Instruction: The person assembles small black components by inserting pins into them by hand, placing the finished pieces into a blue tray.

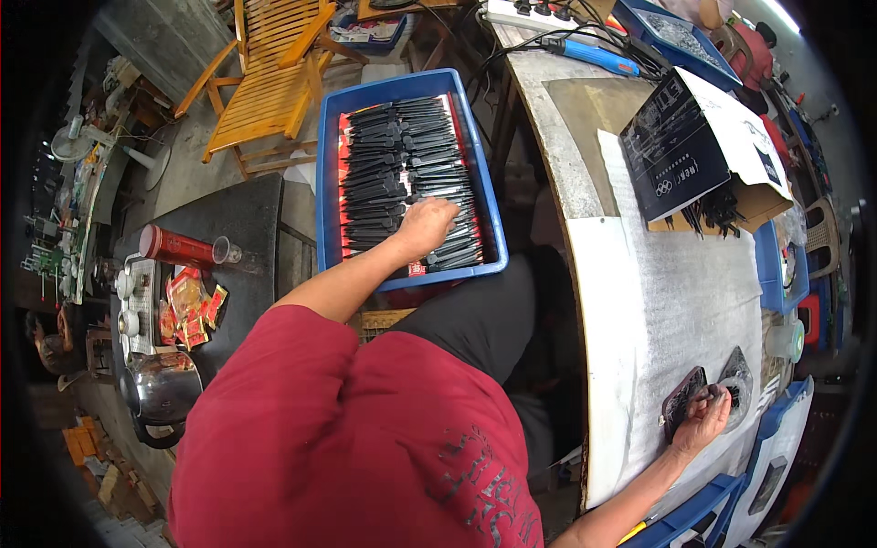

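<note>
My left hand [427, 228] reaches into a blue plastic crate [496, 239] with its fingers curled down; whatever they grip is hidden beneath them. Inside the crate, many slim black stick-like pieces [375, 153] lie in two rows over red sheeting. Far to the right, above the worktable, my right hand [700, 426] has its fingertips drawn together at a dark spot too small to make out. Just beyond those fingers rest a dark shallow tray [681, 402] and a greyish clear-looking piece [738, 376] on the white table covering.
An open dark-blue and white carton [681, 155] with black sticks spilling out stands on the worktable [630, 301]. A blue-handled tool [589, 55] and cables lie behind it. A black side table [219, 219] holds a red canister [178, 247] and a glass pot [163, 388].
</note>
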Demonstrator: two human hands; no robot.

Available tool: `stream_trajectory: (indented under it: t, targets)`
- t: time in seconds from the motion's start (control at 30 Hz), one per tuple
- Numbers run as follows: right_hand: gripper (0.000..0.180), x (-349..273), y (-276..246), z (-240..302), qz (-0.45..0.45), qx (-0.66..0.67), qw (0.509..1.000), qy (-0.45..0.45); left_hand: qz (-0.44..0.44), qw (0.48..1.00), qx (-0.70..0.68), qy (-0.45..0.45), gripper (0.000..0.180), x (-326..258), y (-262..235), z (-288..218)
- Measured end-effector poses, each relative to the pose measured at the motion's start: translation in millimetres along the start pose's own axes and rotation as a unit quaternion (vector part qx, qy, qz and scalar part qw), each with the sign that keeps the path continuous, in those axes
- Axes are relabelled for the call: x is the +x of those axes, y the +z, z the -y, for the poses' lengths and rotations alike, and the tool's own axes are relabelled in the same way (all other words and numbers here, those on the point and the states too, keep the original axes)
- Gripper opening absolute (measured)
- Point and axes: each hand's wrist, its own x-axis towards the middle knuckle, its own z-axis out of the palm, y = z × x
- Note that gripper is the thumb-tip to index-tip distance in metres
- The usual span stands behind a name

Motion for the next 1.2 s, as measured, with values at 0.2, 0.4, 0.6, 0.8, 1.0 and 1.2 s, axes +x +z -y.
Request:
stream_trajectory:
  t: [0.2,0.4,0.6,0.8,1.0,1.2]
  targets:
    - [0.014,-0.6,-5.9,1.6,-0.025,-0.009,1.000,-0.008,-0.024,0.999,0.005,0.030,0.017,3.3,-1.9,-8.9]
    - [0.015,-1.5,0.9,0.8,-0.050,-0.007,0.999,-0.003,-0.107,0.981,-0.121,0.108,0.014,23.9,-41.8,-57.9]
    - [0.013,-1.1,13.6,6.0,-0.030,-0.005,1.000,0.000,-0.080,0.918,-0.281,0.268,0.015,60.5,-89.4,-175.3]
    - [0.014,-3.8,13.1,6.0,-0.041,0.004,0.999,0.008,-0.068,0.881,-0.043,0.465,0.011,121.3,-52.5,-266.1]
    - [0.014,-2.4,19.4,9.3,-0.041,-0.016,0.999,0.022,0.019,0.909,0.292,0.296,0.017,162.8,-37.3,-299.3]
    - [0.013,1.8,14.0,6.5,-0.033,-0.011,0.999,0.012,0.095,0.939,0.221,0.245,0.017,185.6,-34.0,-310.2]
